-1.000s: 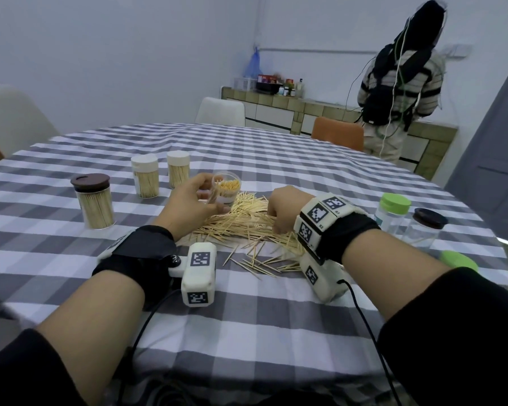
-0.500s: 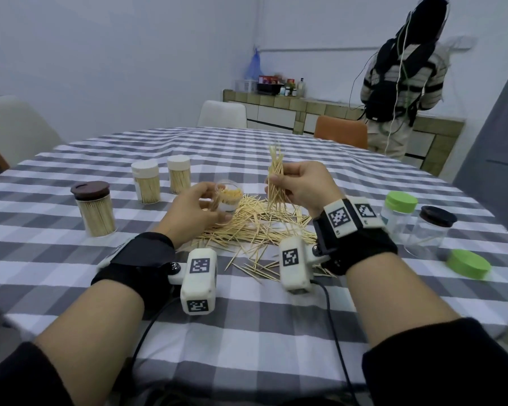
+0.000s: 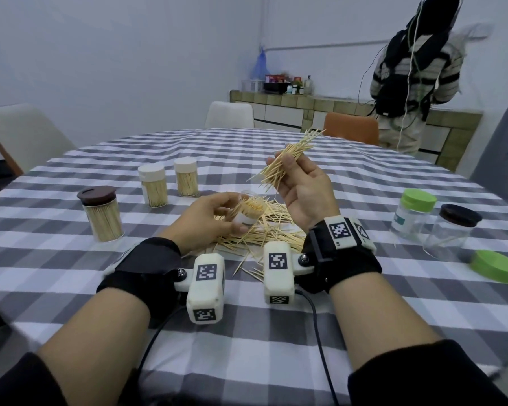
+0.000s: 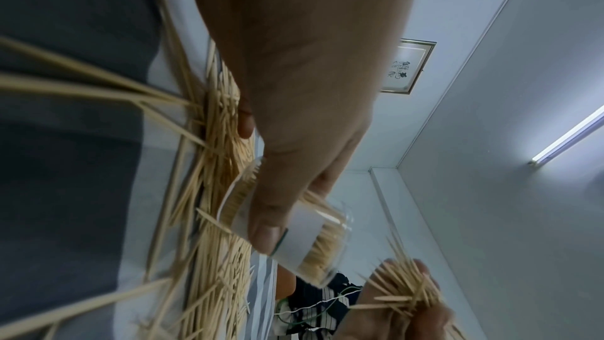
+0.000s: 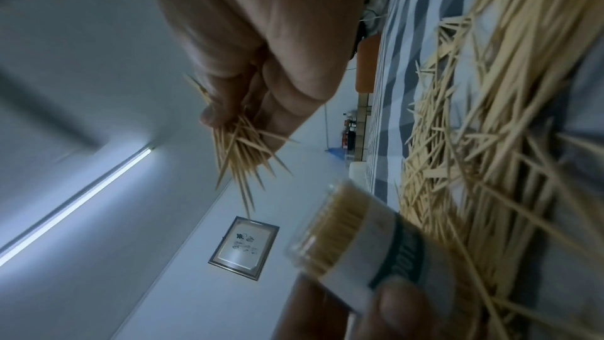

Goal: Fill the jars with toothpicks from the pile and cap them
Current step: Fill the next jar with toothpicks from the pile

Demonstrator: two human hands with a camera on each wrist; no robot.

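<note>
The left hand (image 3: pixel 208 221) grips a small open jar (image 3: pixel 247 213) full of toothpicks, tipped toward two o'clock, just above the toothpick pile (image 3: pixel 261 230) on the checked table (image 3: pixel 247 332). The right hand (image 3: pixel 302 191) is lifted at one o'clock from the jar, its fingers curled round a bunch of toothpicks (image 3: pixel 285 162). Three capped full jars (image 3: pixel 101 215) stand at ten o'clock. Two capped jars and a loose green lid (image 3: pixel 494 266) sit at three o'clock.
</note>
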